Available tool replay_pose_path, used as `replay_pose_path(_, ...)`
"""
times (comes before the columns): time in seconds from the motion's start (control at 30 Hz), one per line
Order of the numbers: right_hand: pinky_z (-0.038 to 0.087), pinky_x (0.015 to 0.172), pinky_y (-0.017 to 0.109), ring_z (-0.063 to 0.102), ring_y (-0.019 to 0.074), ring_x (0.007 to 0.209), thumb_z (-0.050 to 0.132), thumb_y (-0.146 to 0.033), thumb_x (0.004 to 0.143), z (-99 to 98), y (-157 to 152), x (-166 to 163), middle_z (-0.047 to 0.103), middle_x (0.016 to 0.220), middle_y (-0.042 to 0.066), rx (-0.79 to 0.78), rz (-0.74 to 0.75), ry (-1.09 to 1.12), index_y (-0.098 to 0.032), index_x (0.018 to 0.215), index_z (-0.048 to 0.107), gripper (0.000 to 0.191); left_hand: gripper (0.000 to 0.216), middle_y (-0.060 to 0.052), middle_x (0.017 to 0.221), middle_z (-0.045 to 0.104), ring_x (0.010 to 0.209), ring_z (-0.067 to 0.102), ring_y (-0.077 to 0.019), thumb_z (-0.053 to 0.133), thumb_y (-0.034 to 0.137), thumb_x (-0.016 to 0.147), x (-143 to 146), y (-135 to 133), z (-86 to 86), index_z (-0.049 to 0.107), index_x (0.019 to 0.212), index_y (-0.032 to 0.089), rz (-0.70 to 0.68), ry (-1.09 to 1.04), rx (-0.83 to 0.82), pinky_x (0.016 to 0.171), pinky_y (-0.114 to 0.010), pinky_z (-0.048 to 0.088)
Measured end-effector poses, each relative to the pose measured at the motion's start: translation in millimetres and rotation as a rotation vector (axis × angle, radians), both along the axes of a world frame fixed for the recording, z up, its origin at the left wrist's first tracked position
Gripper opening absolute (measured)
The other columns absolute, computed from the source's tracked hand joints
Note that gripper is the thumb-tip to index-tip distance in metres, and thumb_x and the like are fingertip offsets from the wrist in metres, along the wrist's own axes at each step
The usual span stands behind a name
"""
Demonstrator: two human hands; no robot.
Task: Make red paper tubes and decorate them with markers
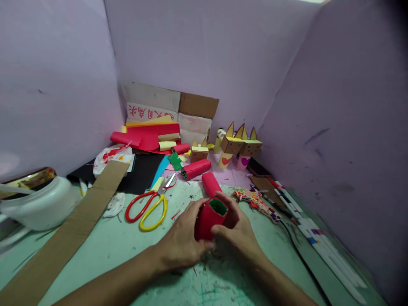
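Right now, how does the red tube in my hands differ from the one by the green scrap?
The held tube is gripped by the left hand and right hand; the far tube lies untouched on the table. The held tube tilts up, showing a green inside; the far tube lies flat, open end facing left. Both are red tubes.

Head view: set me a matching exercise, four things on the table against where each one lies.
Things:
1. red tube
2. scissors
3. cardboard strip
4. white pens

Places:
a. far right, in a row
b. far left, running diagonally
c. between the left hand and the right hand
d. lying flat, just left of the hands

Pairs: 1-c, 2-d, 3-b, 4-a
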State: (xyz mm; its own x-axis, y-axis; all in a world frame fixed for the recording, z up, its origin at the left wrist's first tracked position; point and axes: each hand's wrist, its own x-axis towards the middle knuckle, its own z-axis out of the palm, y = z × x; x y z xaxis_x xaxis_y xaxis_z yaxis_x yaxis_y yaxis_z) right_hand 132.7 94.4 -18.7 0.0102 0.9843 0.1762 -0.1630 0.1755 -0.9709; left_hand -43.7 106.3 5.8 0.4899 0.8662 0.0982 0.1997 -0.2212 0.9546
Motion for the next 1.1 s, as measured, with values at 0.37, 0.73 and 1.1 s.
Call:
replay_pose_path(0.37, 0.043, 0.049, 0.028, 0.055, 0.0165, 0.051, 0.063, -0.042, 0.076, 34.5, 98.2, 32.3, 0.056, 0.054, -0.002, 0.173, -0.442, -0.571, -0.024, 0.062, 0.045, 0.029, 0.071, -0.012, 0.107, 0.069, 0.092, 0.066, -0.0270, 0.079, 0.035, 0.059, -14.9, 28.2, -6.3, 0.053, 0.121, 0.012, 0.435, -0.296, -0.119, 0.080, -0.038, 0.055)
replay_pose_path(0.73, 0.044, 0.065, 0.036, 0.069, 0.0334, 0.080, 0.068, -0.052, 0.076, 53.2, 107.8, 17.1, 0.071, 0.075, 0.011, -0.061, -0.438, -1.164, -0.021, 0.081, 0.068, 0.032, 0.071, -0.009, 0.103, 0.071, 0.089, 0.068, -0.0255, 0.085, 0.034, 0.053, -29.5, 39.0, 2.0, 0.056, 0.115, 0.013, 0.623, -0.422, -0.068, 0.079, -0.037, 0.056)
replay_pose_path(1.1, 0.050, 0.060, 0.032, 0.070, 0.0266, 0.073, 0.075, -0.032, 0.066, 56.2, 76.5, 9.8, 0.073, 0.073, 0.005, -0.149, -0.228, -1.125, -0.020, 0.082, 0.069, 0.021, 0.065, -0.012, 0.103, 0.071, 0.092, 0.067, -0.0284, 0.079, 0.033, 0.058, -29.4, 30.9, 6.3, 0.056, 0.115, 0.012, 0.370, -0.268, -0.070, 0.078, -0.037, 0.055)
